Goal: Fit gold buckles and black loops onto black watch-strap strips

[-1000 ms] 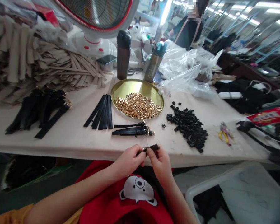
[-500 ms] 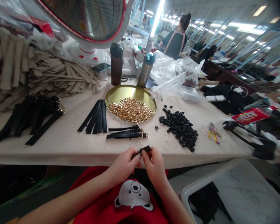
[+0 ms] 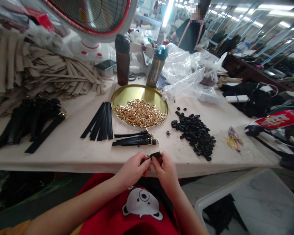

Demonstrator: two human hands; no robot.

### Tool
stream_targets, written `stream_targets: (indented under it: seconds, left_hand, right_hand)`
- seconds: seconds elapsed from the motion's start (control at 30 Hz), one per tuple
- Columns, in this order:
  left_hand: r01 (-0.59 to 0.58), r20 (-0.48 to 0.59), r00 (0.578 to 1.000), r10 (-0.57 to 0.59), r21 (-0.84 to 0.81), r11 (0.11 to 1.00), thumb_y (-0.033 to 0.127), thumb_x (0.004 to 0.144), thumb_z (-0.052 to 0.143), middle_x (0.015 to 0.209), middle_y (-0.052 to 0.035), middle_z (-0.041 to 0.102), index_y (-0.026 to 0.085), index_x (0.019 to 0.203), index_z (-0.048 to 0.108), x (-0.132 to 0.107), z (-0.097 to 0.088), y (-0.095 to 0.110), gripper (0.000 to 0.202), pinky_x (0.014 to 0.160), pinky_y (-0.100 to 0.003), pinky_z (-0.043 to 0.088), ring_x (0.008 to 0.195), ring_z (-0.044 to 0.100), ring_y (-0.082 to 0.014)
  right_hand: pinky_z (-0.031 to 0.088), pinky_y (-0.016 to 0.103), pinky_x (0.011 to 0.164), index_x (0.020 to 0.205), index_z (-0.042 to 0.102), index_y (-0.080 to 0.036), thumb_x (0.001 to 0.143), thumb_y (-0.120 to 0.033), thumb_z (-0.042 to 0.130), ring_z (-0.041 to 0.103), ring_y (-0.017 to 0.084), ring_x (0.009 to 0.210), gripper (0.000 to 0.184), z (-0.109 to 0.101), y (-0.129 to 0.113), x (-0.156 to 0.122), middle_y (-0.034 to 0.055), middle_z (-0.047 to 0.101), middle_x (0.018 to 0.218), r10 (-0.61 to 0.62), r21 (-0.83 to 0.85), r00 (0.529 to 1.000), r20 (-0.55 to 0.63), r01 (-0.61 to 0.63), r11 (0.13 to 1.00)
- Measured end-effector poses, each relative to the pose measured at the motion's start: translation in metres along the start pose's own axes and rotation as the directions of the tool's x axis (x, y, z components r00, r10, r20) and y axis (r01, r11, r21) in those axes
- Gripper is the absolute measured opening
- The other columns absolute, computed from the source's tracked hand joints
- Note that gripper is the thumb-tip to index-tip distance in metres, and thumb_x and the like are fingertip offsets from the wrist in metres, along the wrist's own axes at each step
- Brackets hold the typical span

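My left hand (image 3: 133,170) and my right hand (image 3: 167,172) meet at the table's near edge, both pinched on a short black strap (image 3: 156,155) with a small gold buckle at its end. Just beyond them lie finished black straps with gold buckles (image 3: 137,140). Farther back a round gold tray (image 3: 137,92) holds a heap of gold buckles (image 3: 140,113). To its left lies a fan of plain black straps (image 3: 100,121), and to its right a pile of small black loops (image 3: 194,131).
A heap of black straps (image 3: 29,120) and beige strips (image 3: 39,75) fills the left side. A fan (image 3: 93,19), two bottles (image 3: 122,58), plastic bags (image 3: 191,75) and pliers (image 3: 232,139) stand farther off. A person (image 3: 191,29) works at the back. A white bin (image 3: 247,205) sits at my right.
My hands stay together on the strap with only small finger movements. The view has shifted slightly as my head moved.
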State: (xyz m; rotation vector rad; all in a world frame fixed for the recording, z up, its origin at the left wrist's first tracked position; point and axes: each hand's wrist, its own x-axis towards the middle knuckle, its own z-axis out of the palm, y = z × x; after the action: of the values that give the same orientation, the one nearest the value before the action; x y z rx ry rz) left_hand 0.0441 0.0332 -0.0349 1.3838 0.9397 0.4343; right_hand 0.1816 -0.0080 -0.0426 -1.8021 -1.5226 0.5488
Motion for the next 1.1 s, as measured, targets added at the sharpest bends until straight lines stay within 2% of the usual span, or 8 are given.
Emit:
stream_targets:
  seconds: [0.2,0.33,0.5,0.6,0.73,0.87,0.97,1.1]
  left_hand:
    - [0.07,0.017,0.998,-0.068,-0.211,0.975,0.033,0.077,0.05,0.069,0.0036,0.055,0.017,0.089,0.043,0.01,-0.005,-0.002,0.021,0.051,-0.022,0.04,0.052,0.053,-0.0098]
    - [-0.024,0.065,0.997,0.028,-0.054,0.998,0.03,0.081,0.045,0.07,0.0038,0.053,0.019,0.104,0.048,0.018,-0.006,0.001,0.026,0.052,-0.02,0.036,0.056,0.049,-0.0091]
    - [-0.046,0.002,0.999,0.046,0.103,0.994,0.038,0.083,0.04,0.06,0.0047,0.047,0.017,0.082,0.054,0.025,-0.012,0.008,0.025,0.054,-0.021,0.031,0.057,0.043,-0.0095]
    - [-0.015,0.032,0.999,0.012,0.081,0.997,0.04,0.083,0.04,0.059,0.005,0.047,0.017,0.079,0.052,0.02,-0.012,0.009,0.027,0.053,-0.021,0.03,0.055,0.043,-0.0093]
    - [0.002,0.057,0.998,-0.006,0.067,0.998,0.039,0.083,0.04,0.057,0.0052,0.047,0.017,0.078,0.052,0.008,-0.01,0.006,0.025,0.051,-0.02,0.03,0.053,0.042,-0.0094]
    - [-0.034,0.027,0.999,0.033,0.068,0.997,0.039,0.082,0.041,0.058,0.0045,0.048,0.017,0.076,0.051,0.003,-0.01,0.009,0.025,0.052,-0.02,0.031,0.055,0.043,-0.0096]
    - [-0.082,-0.014,0.996,0.082,0.033,0.996,0.039,0.082,0.041,0.057,0.0046,0.046,0.016,0.076,0.051,0.005,-0.008,0.016,0.025,0.053,-0.02,0.032,0.054,0.042,-0.0092]
    - [-0.151,-0.072,0.986,0.152,0.021,0.988,0.039,0.083,0.039,0.056,0.0048,0.045,0.016,0.082,0.053,0.007,-0.007,0.023,0.027,0.053,-0.02,0.033,0.053,0.042,-0.0089]
  right_hand:
    - [0.038,0.026,0.058,0.075,0.055,-0.019,0.084,-0.026,0.046,0.05,0.015,0.063,0.015,-0.009,-0.005,0.004,0.0008,0.057,0.068,-0.03,0.22,0.989,0.143,-0.002,0.976]
    - [0.041,0.026,0.061,0.082,0.059,-0.019,0.085,-0.029,0.046,0.053,0.015,0.067,0.017,-0.029,0.01,0.014,0.0015,0.059,0.072,-0.065,0.198,0.953,0.295,0.006,0.98]
    - [0.04,0.032,0.07,0.089,0.061,-0.015,0.083,-0.029,0.046,0.054,0.02,0.076,0.022,-0.08,0.08,0.063,0.0092,0.059,0.086,0.041,-0.377,0.982,-0.183,-0.108,0.92]
    - [0.036,0.036,0.071,0.087,0.064,-0.013,0.076,-0.017,0.05,0.053,0.024,0.077,0.019,-0.098,0.113,0.089,0.0149,0.058,0.091,0.04,-0.573,0.984,-0.176,-0.135,0.808]
    - [0.035,0.039,0.074,0.082,0.065,-0.012,0.074,-0.014,0.049,0.052,0.025,0.079,0.017,-0.1,0.118,0.096,0.016,0.059,0.087,0.032,-0.527,0.989,-0.144,-0.104,0.843]
    - [0.039,0.035,0.07,0.092,0.063,-0.012,0.079,-0.026,0.048,0.053,0.021,0.074,0.025,-0.088,0.091,0.076,0.0113,0.061,0.084,0.048,-0.376,0.992,-0.114,-0.088,0.922]
    - [0.04,0.028,0.056,0.093,0.063,-0.016,0.078,-0.04,0.051,0.05,0.015,0.058,0.031,-0.068,0.057,0.053,0.003,0.058,0.067,0.161,0.126,0.984,0.076,-0.17,0.977]
    - [0.035,0.025,0.05,0.082,0.065,-0.018,0.068,-0.041,0.067,0.043,0.01,0.052,0.027,-0.04,0.013,0.027,0.0002,0.055,0.065,0.222,0.66,0.904,0.364,-0.419,0.624]
